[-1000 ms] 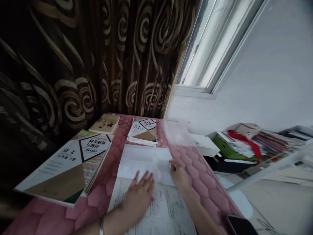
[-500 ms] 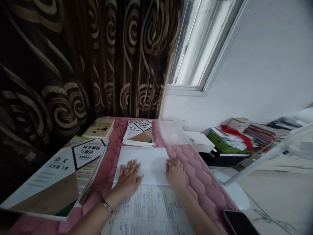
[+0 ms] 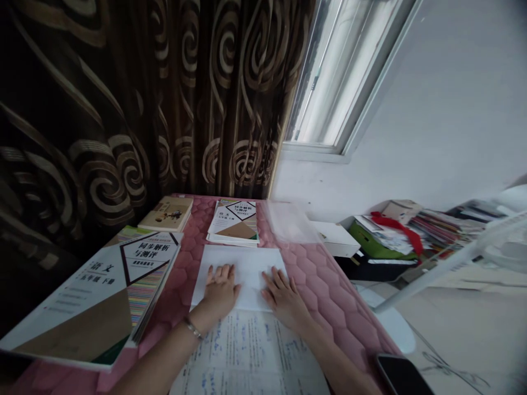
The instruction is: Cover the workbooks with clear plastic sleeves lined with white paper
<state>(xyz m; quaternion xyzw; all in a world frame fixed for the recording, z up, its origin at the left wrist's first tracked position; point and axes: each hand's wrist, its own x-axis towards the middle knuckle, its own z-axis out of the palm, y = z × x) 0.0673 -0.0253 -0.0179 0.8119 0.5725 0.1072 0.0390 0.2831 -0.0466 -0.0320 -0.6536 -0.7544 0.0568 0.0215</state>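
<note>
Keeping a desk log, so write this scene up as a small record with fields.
Left hand: palm down on white sheet, bracelet on wrist
Right hand: fingers on the same sheet's near edge
Nearest: printed sheet with blue handwriting
Surface: pink quilted cover
Also on it: workbooks, small book, clear plastic sleeve
Backdrop: swirl-patterned curtain, window

Curtain: a dark brown pleated fabric curtain (image 3: 102, 109) is showing gold swirls.
Table cover: a pink quilted cloth (image 3: 329, 296) is showing stitched hexagons.
Workbook: a large rectangular paper workbook (image 3: 90, 307) is showing white, brown and rainbow stripes.
Sheet: a rectangular paper sheet (image 3: 247, 269) is staying plain white.
</note>
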